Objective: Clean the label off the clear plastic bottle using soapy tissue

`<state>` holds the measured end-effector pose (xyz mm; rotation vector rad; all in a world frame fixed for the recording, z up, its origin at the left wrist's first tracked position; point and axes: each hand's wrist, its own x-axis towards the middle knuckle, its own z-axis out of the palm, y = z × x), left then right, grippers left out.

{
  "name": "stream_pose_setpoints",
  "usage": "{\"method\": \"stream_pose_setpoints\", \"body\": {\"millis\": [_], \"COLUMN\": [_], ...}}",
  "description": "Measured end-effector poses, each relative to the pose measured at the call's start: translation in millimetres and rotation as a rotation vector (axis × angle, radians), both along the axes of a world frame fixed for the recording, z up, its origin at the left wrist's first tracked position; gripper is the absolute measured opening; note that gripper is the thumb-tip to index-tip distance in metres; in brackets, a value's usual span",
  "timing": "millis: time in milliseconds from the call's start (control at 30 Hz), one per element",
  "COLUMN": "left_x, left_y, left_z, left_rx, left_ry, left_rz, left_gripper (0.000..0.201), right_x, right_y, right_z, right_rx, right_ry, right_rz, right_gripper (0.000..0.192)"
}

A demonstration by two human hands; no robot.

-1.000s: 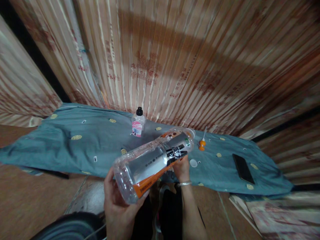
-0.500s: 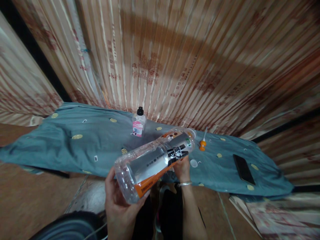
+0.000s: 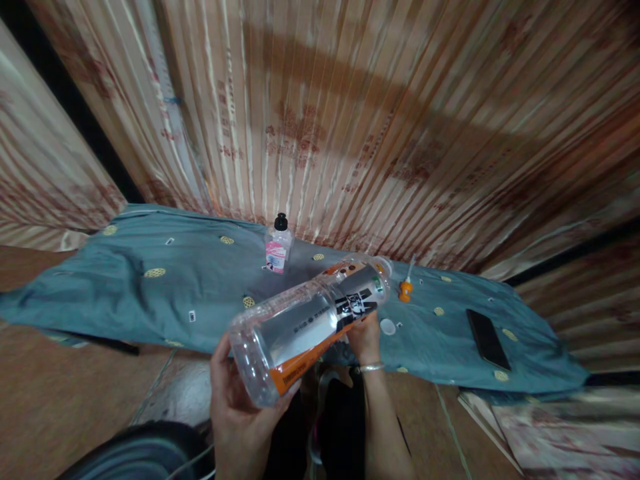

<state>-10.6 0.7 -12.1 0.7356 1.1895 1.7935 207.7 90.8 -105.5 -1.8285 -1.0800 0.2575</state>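
While both hands grasp it, the large clear plastic bottle (image 3: 310, 320) lies nearly on its side in the air, base toward the camera and neck slanting up and away over the cloth; the left hand (image 3: 240, 407) is wrapped around the wide base, seemingly to bear its weight, and the right hand (image 3: 365, 337), a bangle at its wrist, is closed around the labelled part near the neck, which would steady the tilt; the bottle looks empty. Beyond it a blue-grey patterned cloth (image 3: 150, 280) is spread over the floor; on it stand a small bottle with a black cap (image 3: 278, 243), an orange-tipped nozzle (image 3: 405, 287), a small white cap (image 3: 387, 326) and a dark phone (image 3: 487, 338); pleated reddish curtains (image 3: 350, 133) hang behind.
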Motion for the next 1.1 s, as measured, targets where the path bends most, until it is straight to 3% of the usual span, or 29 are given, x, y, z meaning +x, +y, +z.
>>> {"method": "stream_pose_setpoints", "body": {"millis": [100, 200, 467, 767, 1100], "left_x": [-1.0, -1.2, 10.3, 6.6, 7.3], "left_y": [0.5, 0.8, -3.4, -0.5, -3.1], "left_z": [-3.5, -3.8, 17.4, 15.2, 13.7], "left_rx": [0.020, 0.024, -0.045, -0.021, -0.067], "left_ry": [0.003, 0.031, -0.036, 0.011, 0.027], "left_rz": [-0.012, -0.013, 0.022, 0.014, 0.009], "left_gripper": [0.107, 0.094, 0.086, 0.085, 0.090], "right_x": [-0.2, 0.0, 2.3, 0.8, -0.4], "right_y": [-0.2, -0.4, 0.5, -0.7, 1.4], "right_z": [-0.4, -1.8, -6.3, -3.5, -4.8], "right_rx": [0.002, 0.018, 0.026, -0.033, 0.024], "right_ry": [0.000, 0.007, 0.003, 0.035, 0.046], "right_rz": [0.012, 0.021, 0.021, 0.001, 0.001], "right_gripper": [0.035, 0.033, 0.040, 0.039, 0.037]}}
